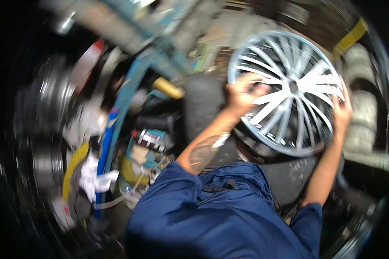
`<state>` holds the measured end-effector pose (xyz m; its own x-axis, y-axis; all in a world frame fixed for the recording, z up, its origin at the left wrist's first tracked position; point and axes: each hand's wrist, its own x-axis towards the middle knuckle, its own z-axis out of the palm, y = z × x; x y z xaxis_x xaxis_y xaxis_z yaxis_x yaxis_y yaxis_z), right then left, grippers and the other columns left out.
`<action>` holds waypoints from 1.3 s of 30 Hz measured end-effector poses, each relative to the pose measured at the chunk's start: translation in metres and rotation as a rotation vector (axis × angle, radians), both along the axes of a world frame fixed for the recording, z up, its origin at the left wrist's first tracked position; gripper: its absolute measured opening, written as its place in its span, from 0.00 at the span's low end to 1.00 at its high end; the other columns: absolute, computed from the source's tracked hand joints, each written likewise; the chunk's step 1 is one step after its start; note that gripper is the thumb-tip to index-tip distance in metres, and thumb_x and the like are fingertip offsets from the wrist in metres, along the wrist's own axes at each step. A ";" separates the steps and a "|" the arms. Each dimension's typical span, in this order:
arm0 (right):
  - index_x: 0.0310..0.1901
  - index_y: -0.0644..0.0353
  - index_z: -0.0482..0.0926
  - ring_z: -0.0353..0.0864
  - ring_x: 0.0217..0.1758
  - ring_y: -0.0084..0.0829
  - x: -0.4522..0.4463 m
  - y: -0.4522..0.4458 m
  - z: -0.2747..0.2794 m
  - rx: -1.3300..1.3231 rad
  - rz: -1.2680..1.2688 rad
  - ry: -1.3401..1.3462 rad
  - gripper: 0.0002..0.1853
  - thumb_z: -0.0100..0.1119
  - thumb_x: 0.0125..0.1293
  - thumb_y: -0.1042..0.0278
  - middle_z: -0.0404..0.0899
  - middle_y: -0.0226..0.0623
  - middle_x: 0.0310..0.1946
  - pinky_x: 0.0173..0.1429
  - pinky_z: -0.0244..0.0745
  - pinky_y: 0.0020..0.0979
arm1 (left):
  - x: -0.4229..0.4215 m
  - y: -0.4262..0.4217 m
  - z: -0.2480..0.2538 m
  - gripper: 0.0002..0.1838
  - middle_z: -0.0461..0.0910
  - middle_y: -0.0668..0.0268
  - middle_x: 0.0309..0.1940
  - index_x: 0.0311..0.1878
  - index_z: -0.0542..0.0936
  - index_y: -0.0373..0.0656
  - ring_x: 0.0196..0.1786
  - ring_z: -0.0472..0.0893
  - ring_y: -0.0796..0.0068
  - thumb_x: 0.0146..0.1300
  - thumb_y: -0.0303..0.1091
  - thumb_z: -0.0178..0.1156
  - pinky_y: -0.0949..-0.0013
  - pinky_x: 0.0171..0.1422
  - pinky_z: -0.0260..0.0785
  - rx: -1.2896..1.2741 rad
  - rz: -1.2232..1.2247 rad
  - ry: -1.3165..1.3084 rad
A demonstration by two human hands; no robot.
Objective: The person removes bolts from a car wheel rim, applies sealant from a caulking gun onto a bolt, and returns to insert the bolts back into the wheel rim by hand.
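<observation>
A multi-spoke alloy wheel rim [293, 60], silver-white with dark gaps, stands tilted over my lap with its face toward me. My right hand [342, 108] grips its right edge, fingers along the outer lip. My left hand [245, 94] is at the left side of the rim, over the ends of the spokes. Its fingers are curled and smeared by motion; whatever they hold, if anything, does not show.
To the left runs a blue metal frame [134, 77]. Behind it are a cluttered bin with a spray can [149, 140], white rags [93, 172] and other wheel rims [47, 162]. Pale cylindrical objects [361, 116] are stacked at right. Motion blurs much of the view.
</observation>
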<state>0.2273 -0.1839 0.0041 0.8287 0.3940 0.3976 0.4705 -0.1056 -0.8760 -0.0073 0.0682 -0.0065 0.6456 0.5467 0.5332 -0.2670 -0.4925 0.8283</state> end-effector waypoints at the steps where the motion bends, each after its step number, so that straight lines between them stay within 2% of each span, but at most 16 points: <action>1: 0.68 0.59 0.68 0.80 0.54 0.29 -0.037 0.020 0.041 0.037 -0.069 -0.022 0.30 0.61 0.65 0.79 0.77 0.41 0.59 0.57 0.78 0.29 | -0.001 0.004 0.001 0.11 0.85 0.61 0.42 0.44 0.85 0.40 0.46 0.83 0.70 0.56 0.24 0.65 0.68 0.52 0.75 0.051 -0.007 -0.087; 2: 0.69 0.56 0.68 0.81 0.52 0.27 -0.042 0.017 0.048 0.058 -0.121 -0.060 0.35 0.66 0.58 0.79 0.71 0.43 0.65 0.53 0.79 0.27 | 0.001 0.006 0.008 0.11 0.81 0.59 0.48 0.45 0.85 0.40 0.52 0.78 0.68 0.57 0.24 0.65 0.65 0.57 0.69 0.161 0.025 -0.101; 4: 0.76 0.54 0.52 0.64 0.72 0.45 -0.005 -0.008 0.016 -0.063 -0.213 -0.640 0.54 0.76 0.49 0.66 0.59 0.45 0.73 0.68 0.68 0.43 | -0.003 -0.010 0.037 0.11 0.73 0.54 0.59 0.45 0.85 0.39 0.65 0.67 0.63 0.58 0.24 0.65 0.60 0.68 0.56 0.419 0.064 -0.058; 6: 0.72 0.59 0.62 0.52 0.76 0.54 -0.026 -0.018 0.034 -0.216 -0.301 -0.668 0.50 0.75 0.49 0.50 0.52 0.54 0.75 0.75 0.52 0.53 | -0.016 -0.014 0.056 0.11 0.64 0.50 0.71 0.46 0.86 0.39 0.77 0.56 0.58 0.60 0.24 0.65 0.54 0.80 0.44 0.567 0.047 -0.067; 9: 0.67 0.67 0.69 0.35 0.80 0.61 -0.019 -0.031 0.010 -0.367 -0.505 -0.587 0.49 0.67 0.51 0.37 0.45 0.60 0.76 0.77 0.34 0.63 | 0.004 0.012 0.053 0.11 0.55 0.44 0.74 0.47 0.83 0.35 0.77 0.54 0.45 0.63 0.30 0.64 0.41 0.72 0.60 0.584 -0.074 -0.192; 13: 0.68 0.67 0.66 0.39 0.80 0.59 -0.036 -0.045 0.026 -0.399 -0.433 -0.289 0.45 0.66 0.56 0.43 0.51 0.58 0.75 0.76 0.34 0.63 | 0.047 0.033 0.052 0.13 0.59 0.41 0.70 0.53 0.72 0.29 0.66 0.71 0.41 0.72 0.29 0.53 0.49 0.65 0.72 0.222 -0.239 -0.202; 19: 0.65 0.63 0.71 0.53 0.75 0.61 0.001 -0.059 0.035 -0.931 -0.730 -0.302 0.37 0.67 0.57 0.52 0.60 0.60 0.70 0.77 0.45 0.52 | 0.101 0.097 0.034 0.11 0.64 0.45 0.70 0.49 0.78 0.37 0.73 0.64 0.52 0.64 0.25 0.60 0.52 0.78 0.47 0.417 -0.079 0.013; 22: 0.71 0.60 0.63 0.53 0.78 0.50 0.025 -0.052 0.017 -0.831 -0.647 0.013 0.33 0.59 0.68 0.56 0.58 0.55 0.73 0.78 0.45 0.44 | 0.102 0.139 -0.004 0.11 0.70 0.46 0.66 0.49 0.77 0.36 0.70 0.68 0.53 0.63 0.22 0.60 0.54 0.76 0.54 0.072 0.043 0.142; 27: 0.74 0.65 0.54 0.66 0.72 0.43 0.065 -0.052 -0.006 -0.666 -0.561 0.583 0.38 0.52 0.73 0.48 0.66 0.56 0.68 0.73 0.58 0.35 | 0.134 0.180 -0.010 0.09 0.77 0.51 0.59 0.44 0.81 0.35 0.63 0.75 0.61 0.60 0.21 0.63 0.60 0.69 0.64 0.139 0.308 0.409; 29: 0.68 0.69 0.65 0.72 0.64 0.34 0.078 -0.080 -0.036 -0.556 -0.530 0.689 0.37 0.48 0.74 0.42 0.72 0.53 0.64 0.69 0.62 0.31 | 0.149 0.189 -0.009 0.10 0.79 0.56 0.57 0.46 0.81 0.37 0.61 0.76 0.66 0.61 0.23 0.63 0.62 0.68 0.65 0.135 0.345 0.460; 30: 0.63 0.70 0.73 0.79 0.47 0.27 0.079 -0.090 -0.057 -0.413 -0.548 0.714 0.38 0.46 0.73 0.37 0.82 0.41 0.45 0.55 0.71 0.27 | 0.152 0.186 -0.014 0.11 0.80 0.57 0.55 0.48 0.80 0.38 0.60 0.77 0.67 0.62 0.23 0.63 0.62 0.67 0.66 0.105 0.384 0.462; 32: 0.42 0.58 0.80 0.58 0.18 0.16 0.069 -0.086 -0.043 -0.071 -0.635 1.153 0.35 0.46 0.66 0.26 0.61 0.17 0.16 0.24 0.53 0.21 | 0.148 0.182 -0.059 0.12 0.81 0.63 0.51 0.51 0.78 0.41 0.55 0.79 0.70 0.64 0.26 0.63 0.64 0.60 0.70 -0.538 0.496 0.202; 33: 0.44 0.56 0.80 0.57 0.15 0.15 0.050 -0.100 -0.058 -0.006 -0.724 1.275 0.36 0.45 0.66 0.25 0.59 0.15 0.14 0.21 0.52 0.18 | 0.146 0.171 -0.055 0.12 0.81 0.65 0.49 0.51 0.77 0.42 0.52 0.80 0.72 0.66 0.29 0.62 0.66 0.56 0.70 -0.713 0.573 0.156; 35: 0.51 0.60 0.78 0.71 0.20 0.21 0.006 -0.131 -0.074 -0.147 -0.713 1.381 0.36 0.43 0.69 0.29 0.76 0.28 0.22 0.23 0.66 0.24 | 0.148 0.128 0.004 0.10 0.80 0.67 0.45 0.49 0.75 0.42 0.47 0.80 0.75 0.68 0.31 0.61 0.72 0.48 0.69 -0.987 0.694 0.144; 37: 0.56 0.60 0.77 0.77 0.24 0.25 -0.001 -0.114 -0.017 -0.372 -0.629 1.275 0.32 0.48 0.71 0.36 0.81 0.35 0.28 0.27 0.70 0.26 | 0.158 0.091 0.078 0.09 0.80 0.67 0.41 0.46 0.75 0.40 0.43 0.80 0.77 0.69 0.33 0.61 0.78 0.42 0.66 -1.121 0.688 0.152; 39: 0.45 0.63 0.84 0.83 0.34 0.33 -0.018 -0.131 -0.001 -0.637 -0.402 0.889 0.26 0.55 0.69 0.43 0.85 0.41 0.33 0.37 0.76 0.34 | 0.149 0.062 0.124 0.07 0.80 0.69 0.35 0.44 0.77 0.40 0.37 0.80 0.79 0.68 0.31 0.62 0.78 0.38 0.66 -1.020 0.595 0.236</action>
